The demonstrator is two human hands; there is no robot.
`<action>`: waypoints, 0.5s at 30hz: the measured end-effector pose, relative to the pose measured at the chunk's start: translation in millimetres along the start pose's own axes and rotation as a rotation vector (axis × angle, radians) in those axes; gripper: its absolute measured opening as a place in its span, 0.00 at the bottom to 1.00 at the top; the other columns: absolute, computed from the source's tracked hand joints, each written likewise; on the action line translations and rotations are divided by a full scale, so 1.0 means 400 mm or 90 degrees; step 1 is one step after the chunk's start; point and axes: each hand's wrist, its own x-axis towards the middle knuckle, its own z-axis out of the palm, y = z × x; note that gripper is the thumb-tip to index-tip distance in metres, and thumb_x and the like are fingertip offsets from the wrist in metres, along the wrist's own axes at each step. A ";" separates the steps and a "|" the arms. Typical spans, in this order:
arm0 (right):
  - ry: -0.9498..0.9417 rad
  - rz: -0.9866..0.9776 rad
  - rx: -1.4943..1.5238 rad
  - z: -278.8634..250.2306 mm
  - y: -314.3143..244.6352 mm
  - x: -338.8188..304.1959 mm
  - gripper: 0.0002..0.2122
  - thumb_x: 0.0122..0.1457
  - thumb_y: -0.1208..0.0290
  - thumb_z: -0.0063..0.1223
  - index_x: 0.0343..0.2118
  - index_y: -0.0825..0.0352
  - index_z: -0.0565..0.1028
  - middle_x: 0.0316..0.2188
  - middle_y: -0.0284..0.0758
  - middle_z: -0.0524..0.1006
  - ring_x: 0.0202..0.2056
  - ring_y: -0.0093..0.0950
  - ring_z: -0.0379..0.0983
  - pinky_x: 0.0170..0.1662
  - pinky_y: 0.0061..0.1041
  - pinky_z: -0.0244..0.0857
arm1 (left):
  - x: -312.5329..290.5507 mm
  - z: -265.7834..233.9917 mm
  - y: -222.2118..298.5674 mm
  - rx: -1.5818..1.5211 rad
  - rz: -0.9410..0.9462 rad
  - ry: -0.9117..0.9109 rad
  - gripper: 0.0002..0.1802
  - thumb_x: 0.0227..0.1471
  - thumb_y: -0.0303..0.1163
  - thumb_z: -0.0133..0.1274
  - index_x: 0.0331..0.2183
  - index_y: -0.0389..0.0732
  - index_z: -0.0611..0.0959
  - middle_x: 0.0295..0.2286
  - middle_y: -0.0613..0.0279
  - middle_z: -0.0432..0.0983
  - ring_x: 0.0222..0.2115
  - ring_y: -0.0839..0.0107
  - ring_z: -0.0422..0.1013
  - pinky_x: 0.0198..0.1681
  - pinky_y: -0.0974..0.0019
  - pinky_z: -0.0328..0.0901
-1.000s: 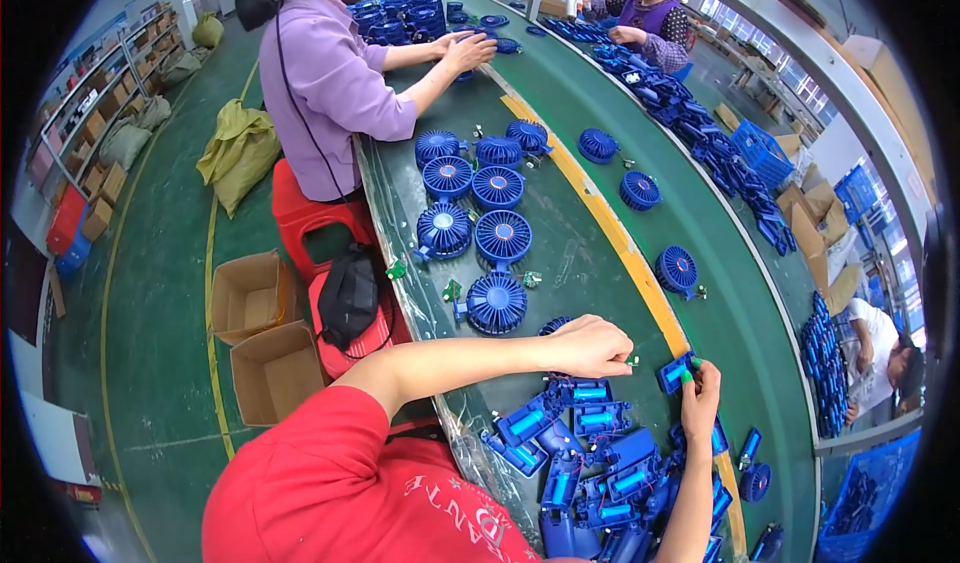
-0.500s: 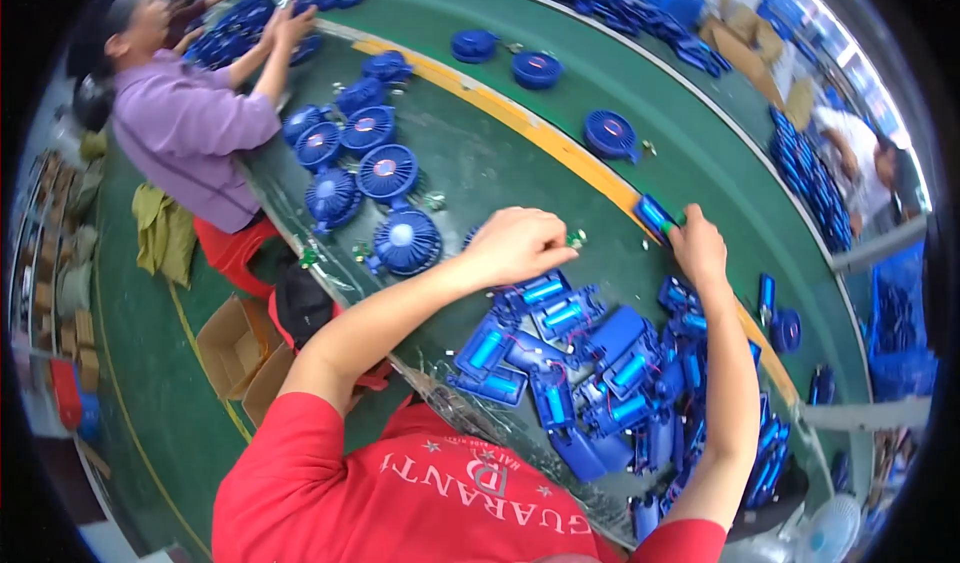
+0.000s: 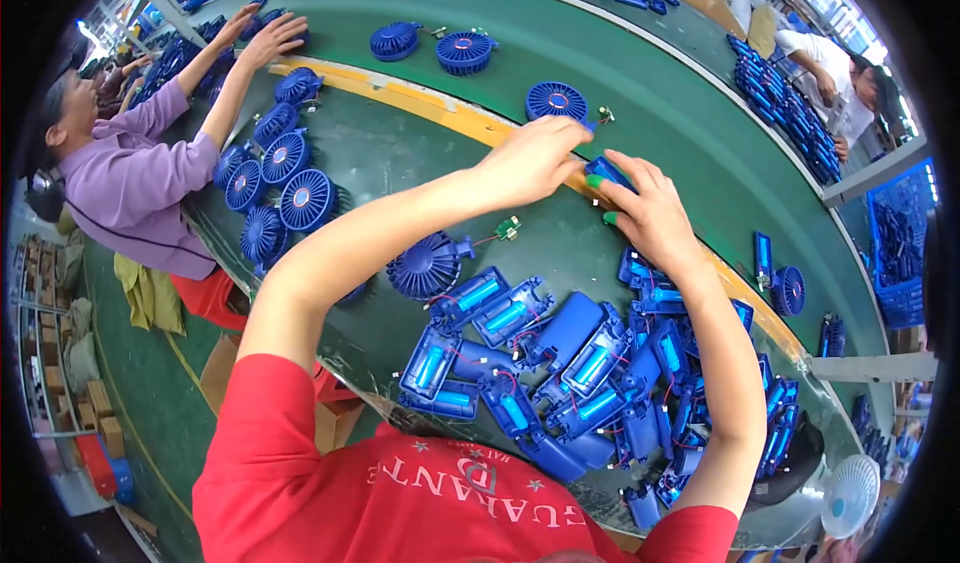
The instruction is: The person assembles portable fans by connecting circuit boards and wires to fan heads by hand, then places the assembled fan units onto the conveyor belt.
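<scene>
My left hand (image 3: pixel 535 163) reaches over the yellow strip, its fingers bent together at the near edge of a round blue fan head (image 3: pixel 556 101) on the green belt. The fingertips seem to pinch the neck of that fan; the grip is partly hidden. A blue handle casing (image 3: pixel 608 173) is held by my right hand (image 3: pixel 655 213), which has green covers on some fingertips. Below my hands lies a heap of blue handle casings (image 3: pixel 590 363), several with bright blue batteries and thin wires. Another fan head (image 3: pixel 425 265) rests below my left forearm, with a small green circuit board (image 3: pixel 508 228) wired to it.
More fan heads (image 3: pixel 307 200) stand grouped at left on the table. Two others ride the belt (image 3: pixel 660 93) farther off. A co-worker in purple (image 3: pixel 140 178) reaches over at left; another person in white (image 3: pixel 830 78) bends at far right. A white fan (image 3: pixel 852 493) is at lower right.
My left hand has moved from above the table to the fan head on the belt. My right hand with the casing has come closer to it. The view has shifted; the co-worker's arms stretch farther.
</scene>
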 end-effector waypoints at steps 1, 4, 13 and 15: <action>-0.005 -0.020 -0.014 0.013 0.004 0.017 0.15 0.71 0.73 0.65 0.58 0.68 0.88 0.51 0.44 0.89 0.54 0.46 0.88 0.61 0.42 0.80 | 0.052 0.064 -0.047 0.021 -0.004 0.023 0.25 0.71 0.27 0.66 0.66 0.34 0.85 0.62 0.40 0.85 0.67 0.39 0.79 0.72 0.42 0.76; -0.021 -0.077 -0.062 0.020 0.051 0.040 0.14 0.71 0.72 0.64 0.57 0.66 0.88 0.51 0.42 0.89 0.56 0.45 0.86 0.63 0.43 0.79 | 0.181 0.203 -0.157 0.065 0.024 0.053 0.27 0.69 0.24 0.63 0.67 0.32 0.85 0.66 0.39 0.84 0.72 0.39 0.76 0.74 0.42 0.75; -0.046 -0.257 -0.210 0.004 0.071 -0.005 0.12 0.71 0.70 0.62 0.53 0.62 0.89 0.54 0.36 0.88 0.62 0.43 0.83 0.67 0.44 0.76 | 0.232 0.226 -0.185 0.340 -0.045 -0.151 0.21 0.63 0.33 0.68 0.56 0.40 0.89 0.48 0.50 0.92 0.57 0.48 0.85 0.61 0.43 0.76; -0.039 -0.312 -0.240 0.000 0.032 0.004 0.12 0.71 0.69 0.62 0.52 0.61 0.90 0.54 0.35 0.88 0.63 0.43 0.82 0.68 0.44 0.75 | 0.186 0.191 -0.163 0.339 -0.033 -0.186 0.24 0.64 0.31 0.67 0.60 0.41 0.86 0.47 0.51 0.92 0.57 0.49 0.86 0.62 0.43 0.74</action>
